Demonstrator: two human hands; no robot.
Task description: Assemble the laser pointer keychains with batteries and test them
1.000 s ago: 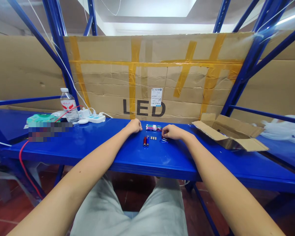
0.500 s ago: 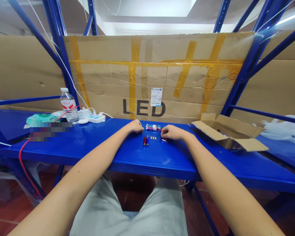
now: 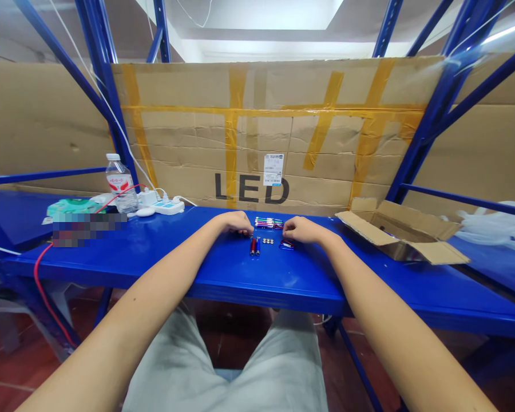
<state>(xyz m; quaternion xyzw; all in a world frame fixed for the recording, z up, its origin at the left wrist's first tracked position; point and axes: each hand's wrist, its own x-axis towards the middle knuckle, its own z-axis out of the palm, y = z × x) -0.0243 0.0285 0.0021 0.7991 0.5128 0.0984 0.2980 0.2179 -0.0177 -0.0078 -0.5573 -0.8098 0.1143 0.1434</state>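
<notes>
My left hand (image 3: 239, 222) has its fingers curled and pressed together, just above the top end of a red metallic tube (image 3: 252, 247). Whatever it may hold is hidden or too small to name. A blue metallic tube (image 3: 258, 246) stands or lies beside the red one. My right hand (image 3: 301, 230) is closed, fingertips together, just behind some small shiny blue and red clip-like pieces (image 3: 287, 245); I cannot make out what is in its fingers. Between the hands are several small silver discs (image 3: 268, 241) in a row. Behind them lies a group of multicoloured metallic tubes (image 3: 268, 223).
An open cardboard box (image 3: 395, 229) sits on the right of the blue table (image 3: 257, 280). At the left are a plastic bottle (image 3: 121, 186), a white power strip (image 3: 168, 206) and a green packet (image 3: 75, 206). A large cardboard panel (image 3: 189, 149) stands behind.
My left hand has shifted a little to the right, its fingertips nearer the red tube. My right hand has moved slightly right, away from the clip-like pieces. The tubes and discs look unmoved.
</notes>
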